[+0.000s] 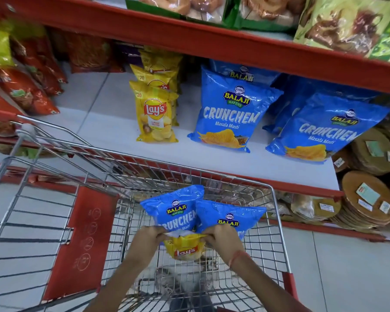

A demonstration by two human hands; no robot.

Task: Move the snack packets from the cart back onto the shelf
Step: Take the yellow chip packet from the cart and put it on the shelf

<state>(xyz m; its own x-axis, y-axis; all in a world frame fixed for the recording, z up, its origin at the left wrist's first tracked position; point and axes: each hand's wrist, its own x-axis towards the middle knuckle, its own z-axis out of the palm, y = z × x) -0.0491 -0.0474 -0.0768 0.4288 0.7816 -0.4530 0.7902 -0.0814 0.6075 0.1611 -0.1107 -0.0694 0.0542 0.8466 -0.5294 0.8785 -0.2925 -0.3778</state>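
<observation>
Pinching yellow Lay's packet (185,246) top edge, left hand (147,238), right hand (223,238), both grips closed

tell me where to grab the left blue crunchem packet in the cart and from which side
Probably the top seam of the left Crunchem packet, from above. It stands nearly upright against the cart's front wall with that flat crimped edge free and uppermost. Its lower part is hidden behind the Lay's packet that the left hand and right hand hold, so free a hand first.

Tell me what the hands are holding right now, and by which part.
Both hands hold one yellow Lay's packet by its top edge: the left hand pinches the left corner, the right hand the right corner, over the cart.
</observation>
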